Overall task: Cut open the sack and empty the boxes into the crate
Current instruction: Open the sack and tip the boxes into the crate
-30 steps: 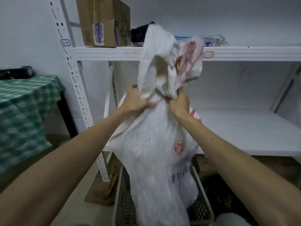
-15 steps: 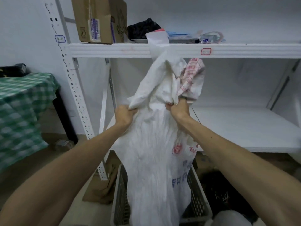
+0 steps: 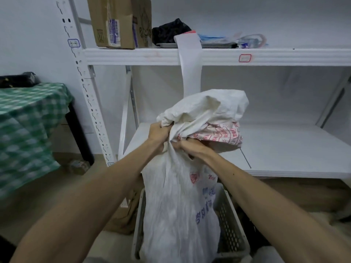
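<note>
While the sack (image 3: 176, 202) hangs mouth-down into the crate (image 3: 230, 221) by the shelf's front edge, the left hand (image 3: 158, 132) and right hand (image 3: 187, 147) both clench its bunched upper end. The woven cloth looks soft, crumpled and light; gripping that gathered neck seems surest.

Sack (image 3: 176, 205) in my hands, frame centre: red and blue print, illegible. Cardboard box (image 3: 114, 21), upper left: label unreadable. Shelf tags (image 3: 245, 58), blue-edged and red-edged: handwriting not decipherable.
</note>
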### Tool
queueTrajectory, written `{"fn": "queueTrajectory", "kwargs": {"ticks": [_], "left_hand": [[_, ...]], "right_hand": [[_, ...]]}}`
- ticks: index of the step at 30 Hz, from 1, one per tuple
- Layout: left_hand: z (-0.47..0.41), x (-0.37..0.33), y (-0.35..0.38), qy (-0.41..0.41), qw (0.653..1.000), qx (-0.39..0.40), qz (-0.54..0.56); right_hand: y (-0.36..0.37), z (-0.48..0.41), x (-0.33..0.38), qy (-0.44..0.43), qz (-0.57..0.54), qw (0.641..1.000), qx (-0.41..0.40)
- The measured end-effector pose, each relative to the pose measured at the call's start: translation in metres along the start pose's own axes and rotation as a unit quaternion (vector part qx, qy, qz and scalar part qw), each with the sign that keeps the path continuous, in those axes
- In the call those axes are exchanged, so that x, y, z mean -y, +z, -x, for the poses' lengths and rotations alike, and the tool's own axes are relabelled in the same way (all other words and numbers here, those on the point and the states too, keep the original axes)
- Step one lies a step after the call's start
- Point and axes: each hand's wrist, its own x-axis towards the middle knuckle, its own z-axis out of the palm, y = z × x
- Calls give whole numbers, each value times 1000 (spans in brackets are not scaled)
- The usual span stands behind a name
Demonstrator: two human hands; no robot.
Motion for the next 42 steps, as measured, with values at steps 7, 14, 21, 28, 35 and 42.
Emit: {"fn": "queueTrajectory", "kwargs": {"ticks": [7, 14, 21, 28, 35, 42], "left_hand": [[1, -2, -27, -20, 991, 123, 40], [-2, 20, -19, 54, 944, 42, -322], [-2, 28, 6, 115, 950, -59, -285], [10, 14, 11, 55, 983, -19, -176], [25, -15, 8, 69, 965, 154, -200], [6, 1, -13, 120, 926, 3, -358]], "right_hand": [[-20, -16, 24, 55, -177, 952, -245], [-45, -22, 40, 40, -377, 904, -195], [-27, 1, 4, 47, -229, 949, -210], [-11, 34, -10, -13, -237, 971, -17], [-22, -28, -14, 8, -417, 884, -211], [-54, -15, 24, 53, -450, 870, -194]]}}
